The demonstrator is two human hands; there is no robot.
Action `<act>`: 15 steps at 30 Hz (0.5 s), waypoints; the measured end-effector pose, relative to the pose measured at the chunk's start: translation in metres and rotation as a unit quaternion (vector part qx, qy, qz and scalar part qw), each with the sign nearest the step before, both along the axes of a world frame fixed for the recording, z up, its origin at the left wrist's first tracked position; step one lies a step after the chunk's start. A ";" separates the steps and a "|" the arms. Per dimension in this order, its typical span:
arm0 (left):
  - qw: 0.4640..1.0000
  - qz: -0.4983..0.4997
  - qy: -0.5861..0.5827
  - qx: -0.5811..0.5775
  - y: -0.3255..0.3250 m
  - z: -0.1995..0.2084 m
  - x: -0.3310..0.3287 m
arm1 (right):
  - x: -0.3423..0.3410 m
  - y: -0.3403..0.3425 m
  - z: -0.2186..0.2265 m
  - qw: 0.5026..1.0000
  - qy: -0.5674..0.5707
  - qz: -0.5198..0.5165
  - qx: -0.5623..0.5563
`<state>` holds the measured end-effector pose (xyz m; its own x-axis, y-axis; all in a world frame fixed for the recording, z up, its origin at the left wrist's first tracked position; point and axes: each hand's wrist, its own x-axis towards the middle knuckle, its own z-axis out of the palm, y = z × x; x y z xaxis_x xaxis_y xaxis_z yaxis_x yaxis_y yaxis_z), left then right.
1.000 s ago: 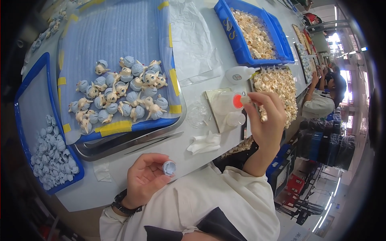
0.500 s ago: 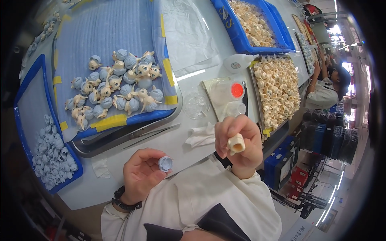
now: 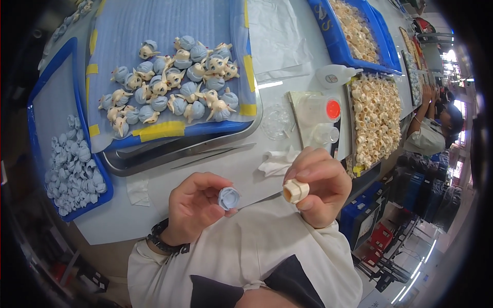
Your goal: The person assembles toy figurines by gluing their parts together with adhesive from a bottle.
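Observation:
Between the thumb and fingers of my left hand is a light blue doll hair piece, its hollow side facing up. My right hand pinches a cream doll head piece, whose hollow opening points toward the left hand. The two parts are apart, a short gap between them, above the near table edge. Beyond my hands, finished-looking doll heads with blue hair and painted eyes lie in a cloth-lined tray. More blue hair pieces fill a blue tray at the left.
Tweezers lie before the large tray. Crumpled tissue, a red-marked clear cup and a white squeeze bottle stand nearby. Cream head pieces crowd a tray at right; a blue bin holds more. Another person works far right.
My right hand has turned the head piece so its opening faces left. My left hand has shifted right with the hair piece, narrowing the gap. The camera view has shifted too.

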<state>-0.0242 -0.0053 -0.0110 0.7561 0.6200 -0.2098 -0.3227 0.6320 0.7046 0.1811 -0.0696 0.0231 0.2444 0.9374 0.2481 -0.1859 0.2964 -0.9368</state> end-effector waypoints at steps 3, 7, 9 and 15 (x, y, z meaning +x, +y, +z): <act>1.000 -0.002 0.002 0.002 0.000 0.001 0.000 | 0.000 0.001 0.002 0.996 -0.084 -0.005 0.002; 1.000 -0.006 0.003 -0.003 0.000 0.001 0.000 | -0.002 0.002 0.001 0.987 -0.156 -0.016 0.015; 1.000 -0.006 0.003 -0.004 0.000 0.000 0.000 | -0.002 0.003 0.002 0.982 -0.185 -0.019 0.017; 1.000 0.002 0.001 0.000 0.000 0.000 0.001 | 0.016 -0.013 0.009 0.945 -0.290 -0.128 0.076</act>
<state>-0.0230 -0.0055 -0.0108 0.7537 0.6225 -0.2109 -0.3237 0.6308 0.7053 0.1975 -0.0822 0.0322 0.2394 0.8084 0.5377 0.4421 0.4023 -0.8017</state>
